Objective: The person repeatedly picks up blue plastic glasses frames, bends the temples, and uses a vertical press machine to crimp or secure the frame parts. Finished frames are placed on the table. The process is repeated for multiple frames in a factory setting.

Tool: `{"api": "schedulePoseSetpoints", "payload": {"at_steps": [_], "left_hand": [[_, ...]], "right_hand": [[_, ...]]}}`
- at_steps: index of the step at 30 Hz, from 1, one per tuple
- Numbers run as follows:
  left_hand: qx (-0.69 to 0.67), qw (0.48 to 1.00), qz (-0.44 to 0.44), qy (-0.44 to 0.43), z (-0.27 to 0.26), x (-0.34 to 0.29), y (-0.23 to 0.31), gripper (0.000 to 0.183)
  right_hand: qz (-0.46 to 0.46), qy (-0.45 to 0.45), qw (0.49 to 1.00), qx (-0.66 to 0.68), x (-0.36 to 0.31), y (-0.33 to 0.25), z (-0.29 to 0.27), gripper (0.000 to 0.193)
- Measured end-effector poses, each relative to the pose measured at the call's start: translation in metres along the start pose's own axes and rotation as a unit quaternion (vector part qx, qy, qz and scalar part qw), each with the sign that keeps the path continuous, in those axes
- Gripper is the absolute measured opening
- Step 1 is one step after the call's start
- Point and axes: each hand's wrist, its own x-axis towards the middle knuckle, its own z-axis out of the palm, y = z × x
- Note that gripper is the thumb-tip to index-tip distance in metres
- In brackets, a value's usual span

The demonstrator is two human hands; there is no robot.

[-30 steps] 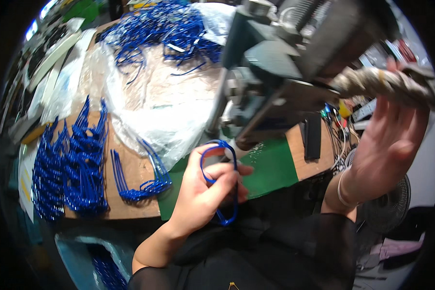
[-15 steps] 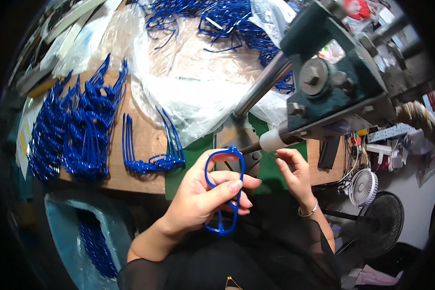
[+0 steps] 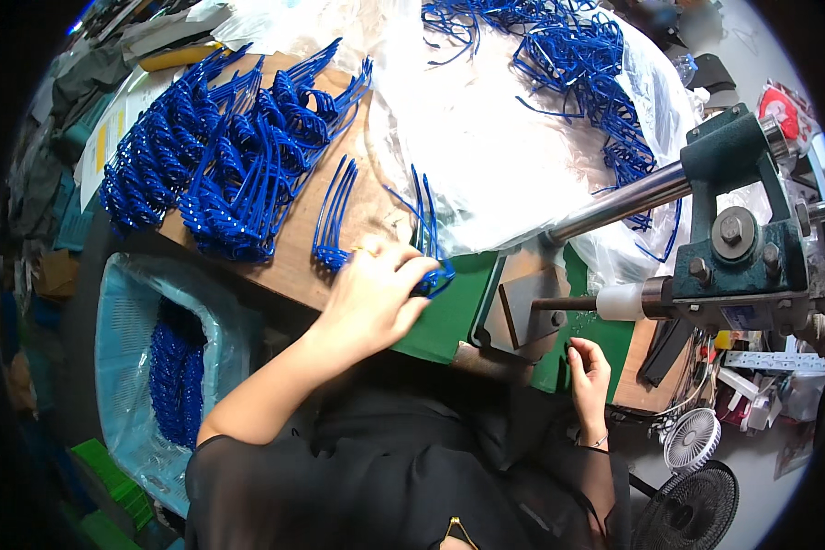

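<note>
Head — frames (image 3: 331, 258) partly behind left grip (image 3: 373, 295)

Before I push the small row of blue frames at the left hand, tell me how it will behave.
The small row of blue frames would probably slide apart, as no tie shows around it. Each piece is likely stiff yet light: its thin arms run fairly straight. The glossy highlights hint at a slippery surface for the left hand.
</note>
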Motion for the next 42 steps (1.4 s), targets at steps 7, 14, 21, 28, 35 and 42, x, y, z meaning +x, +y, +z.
{"api": "schedulePoseSetpoints", "payload": {"at_steps": [7, 14, 21, 28, 35, 42], "left_hand": [[0.087, 0.996, -0.017, -0.032, 0.012, -0.02, -0.008, 0.021], [-0.048, 0.997, -0.007, -0.052, -0.102, -0.014, 0.013, 0.016], [0.275, 0.952, -0.132, -0.021, -0.133, -0.021, -0.132, 0.012], [0.222, 0.972, -0.077, 0.01, -0.12, -0.007, -0.107, 0.038], [-0.092, 0.995, 0.01, 0.039, -0.042, 0.056, -0.019, 0.028], [-0.204, 0.976, 0.049, 0.051, 0.059, 0.111, -0.003, 0.019]], "right_hand": [[-0.053, 0.047, 0.996, -0.054, 0.004, -0.008, 0.014, 0.007], [-0.115, 0.065, 0.988, -0.086, -0.002, -0.002, 0.013, 0.006], [-0.148, 0.096, 0.977, -0.122, -0.011, -0.007, 0.025, 0.009], [-0.022, 0.042, 0.997, 0.056, 0.009, 0.005, -0.019, 0.015], [-0.163, 0.275, 0.947, -0.009, 0.117, -0.041, -0.107, 0.022], [-0.096, 0.222, 0.949, -0.2, 0.188, 0.012, -0.098, 0.035]]}}
